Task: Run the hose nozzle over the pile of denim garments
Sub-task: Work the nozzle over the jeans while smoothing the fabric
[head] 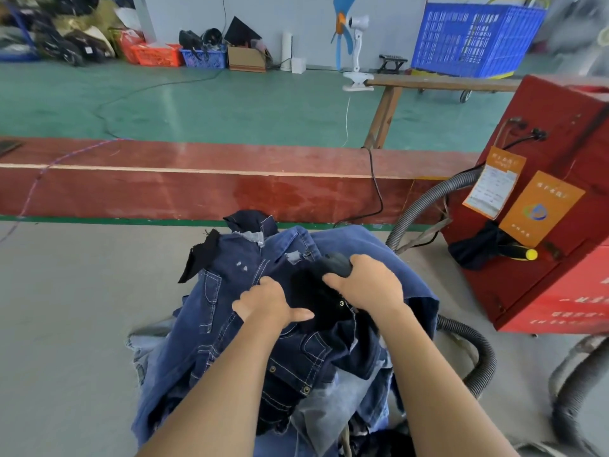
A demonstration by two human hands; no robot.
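Denim, mostly dark blue w/ white stitching, heaped in a pile of denim garments (263,324) on grey floor, low centre of view. Black hose nozzle (333,268) on top of pile, right of centre, gripped by right hand (365,285), fingers curled over its rounded back end. Left hand (263,303) just left of nozzle, knuckles up, fingers bent down into dark denim, thumb out toward nozzle; appears to clutch a fold of cloth, but fingertips hidden. Both forearms bare, crossing pile from near edge. Grey ribbed hose (474,367) curving right of pile, a second stretch rising toward red machine (543,225) farther right, orange labels on its side. Long red board (197,189) lying beyond pile, black cable draped over it. Blue crate (474,37) far beyond pile, upper right.
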